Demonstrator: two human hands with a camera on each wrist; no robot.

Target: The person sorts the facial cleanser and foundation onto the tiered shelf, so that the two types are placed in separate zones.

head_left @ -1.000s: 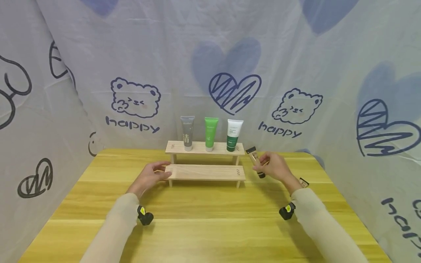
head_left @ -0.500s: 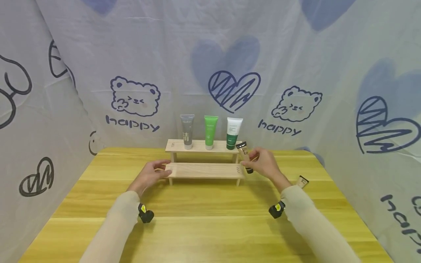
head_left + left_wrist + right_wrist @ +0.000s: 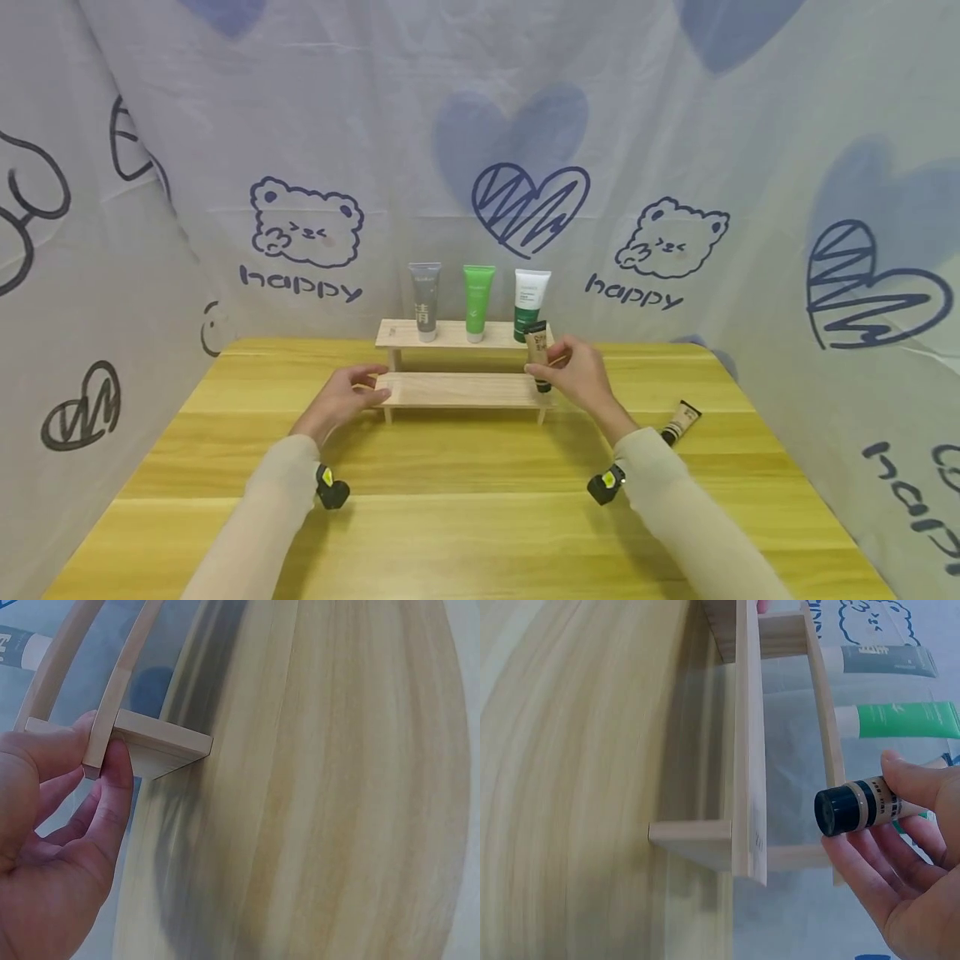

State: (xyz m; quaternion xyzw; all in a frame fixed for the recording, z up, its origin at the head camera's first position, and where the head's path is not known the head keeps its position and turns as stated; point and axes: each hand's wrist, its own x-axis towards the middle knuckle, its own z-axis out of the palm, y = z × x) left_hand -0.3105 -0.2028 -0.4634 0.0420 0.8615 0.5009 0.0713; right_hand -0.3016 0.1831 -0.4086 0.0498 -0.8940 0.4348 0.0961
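My left hand (image 3: 339, 402) pinches the left end of a two-step wooden display rack (image 3: 457, 390), thumb over the lower board (image 3: 112, 712) and a finger beneath it. Between thumb and fingers, my right hand (image 3: 583, 379) holds a small beige cosmetic tube (image 3: 537, 348), black cap (image 3: 836, 810) downward. That tube is over the right end of the lower step; in the right wrist view a gap separates its cap from the board. On the upper step stand a grey tube (image 3: 426, 304), a green tube (image 3: 477, 302) and a white-and-green tube (image 3: 531, 293), the last partly covered by the held tube.
A second beige tube with a black cap (image 3: 682, 419) lies on the wooden table (image 3: 465, 533), right of the rack and close to my right forearm. Behind the table hangs a patterned cloth (image 3: 420, 125), with more cloth at both sides.
My right hand has carried the beige tube leftward from beside the rack to over the lower step, turning it more upright. The lying tube is now more exposed. My left hand stays put.
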